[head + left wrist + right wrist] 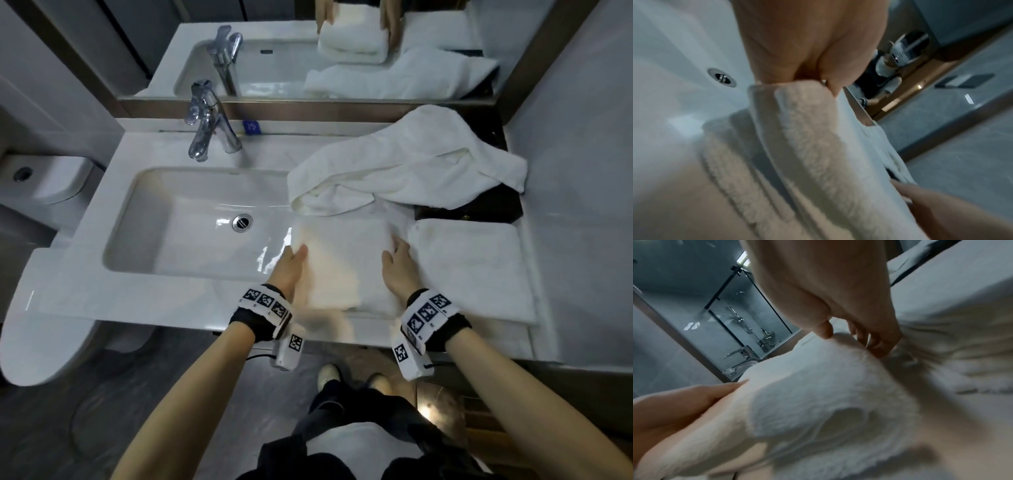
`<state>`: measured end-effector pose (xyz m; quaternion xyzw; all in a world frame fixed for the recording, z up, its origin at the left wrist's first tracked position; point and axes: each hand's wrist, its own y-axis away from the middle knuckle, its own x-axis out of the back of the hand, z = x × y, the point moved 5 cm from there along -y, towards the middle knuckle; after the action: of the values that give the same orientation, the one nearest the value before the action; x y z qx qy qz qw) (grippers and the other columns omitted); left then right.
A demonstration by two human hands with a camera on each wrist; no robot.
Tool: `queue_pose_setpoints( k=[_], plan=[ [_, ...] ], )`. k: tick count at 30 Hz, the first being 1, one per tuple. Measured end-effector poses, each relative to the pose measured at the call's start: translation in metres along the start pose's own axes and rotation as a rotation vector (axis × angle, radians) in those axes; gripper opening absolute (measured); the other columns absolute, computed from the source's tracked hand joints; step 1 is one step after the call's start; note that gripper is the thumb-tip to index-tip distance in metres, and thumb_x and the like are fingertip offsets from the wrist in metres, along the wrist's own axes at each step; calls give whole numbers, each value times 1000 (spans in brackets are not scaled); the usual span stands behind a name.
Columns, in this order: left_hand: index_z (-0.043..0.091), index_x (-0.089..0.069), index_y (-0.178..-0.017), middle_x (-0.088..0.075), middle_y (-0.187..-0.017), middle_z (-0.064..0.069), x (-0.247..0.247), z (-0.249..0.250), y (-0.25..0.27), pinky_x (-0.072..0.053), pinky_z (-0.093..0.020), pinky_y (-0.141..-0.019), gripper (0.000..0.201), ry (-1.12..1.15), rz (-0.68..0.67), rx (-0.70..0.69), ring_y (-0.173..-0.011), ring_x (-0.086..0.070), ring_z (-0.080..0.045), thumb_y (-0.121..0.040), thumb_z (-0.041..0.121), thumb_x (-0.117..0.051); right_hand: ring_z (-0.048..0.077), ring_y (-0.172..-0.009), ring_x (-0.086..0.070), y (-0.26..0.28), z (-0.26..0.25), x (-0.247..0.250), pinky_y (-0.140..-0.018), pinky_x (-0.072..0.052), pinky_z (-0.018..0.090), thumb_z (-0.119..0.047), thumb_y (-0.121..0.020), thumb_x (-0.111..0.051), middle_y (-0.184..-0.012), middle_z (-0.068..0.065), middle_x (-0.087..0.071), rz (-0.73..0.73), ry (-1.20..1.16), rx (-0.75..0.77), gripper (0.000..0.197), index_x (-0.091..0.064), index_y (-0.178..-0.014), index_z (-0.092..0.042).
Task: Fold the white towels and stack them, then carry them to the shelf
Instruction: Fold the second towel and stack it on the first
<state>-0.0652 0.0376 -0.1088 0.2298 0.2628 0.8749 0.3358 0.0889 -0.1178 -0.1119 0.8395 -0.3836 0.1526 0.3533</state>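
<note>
A folded white towel (pixel 342 263) lies on the counter just right of the sink, partly over the basin's edge. My left hand (pixel 294 257) grips its left edge; in the left wrist view the thumb and fingers (pixel 818 81) pinch the thick folded edge (pixel 813 129). My right hand (pixel 397 255) holds the right edge, thumb on top and fingers curled down the side (pixel 849 332) of the towel (pixel 818 386). A second folded towel (pixel 472 263) lies flat to the right, touching it. An unfolded white towel (pixel 404 171) is heaped behind both.
The white sink basin (pixel 171 222) with a chrome faucet (pixel 209 126) takes up the counter's left. A mirror runs along the back wall. A dark tray (pixel 479 209) lies under the heaped towel. A toilet (pixel 41 185) stands at far left.
</note>
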Motion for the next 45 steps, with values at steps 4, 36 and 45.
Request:
queue_pose_setpoints(
  k=[4, 36, 45],
  plan=[
    [9, -43, -134, -58, -128, -11, 12, 6, 1, -50, -38, -92, 43, 164, -62, -36, -108, -59, -25, -100, 34, -38, 30, -121, -52, 0, 11, 0, -103, -42, 41, -47, -91, -51, -136, 14, -51, -186, -215, -151, 66, -38, -137, -3],
    [0, -26, -141, -42, -138, -22, -188, 62, 20, -35, -44, -108, 50, -357, -153, -383, -124, -45, -35, -98, 20, -42, 32, -129, -42, 20, 88, 197, -109, -30, 35, -5, -86, -53, -142, 16, -42, 434, 114, 46, 52, -41, -137, -8],
    [10, -4, -150, 4, -160, -9, -246, 88, 48, 3, -46, -119, 59, -1091, -126, -932, -147, 10, -26, -101, 35, -25, 27, -148, -6, -2, 58, 171, -119, -9, 45, -24, -99, -37, -160, 7, -8, 424, 575, 309, 53, -20, -149, -17]
  ],
)
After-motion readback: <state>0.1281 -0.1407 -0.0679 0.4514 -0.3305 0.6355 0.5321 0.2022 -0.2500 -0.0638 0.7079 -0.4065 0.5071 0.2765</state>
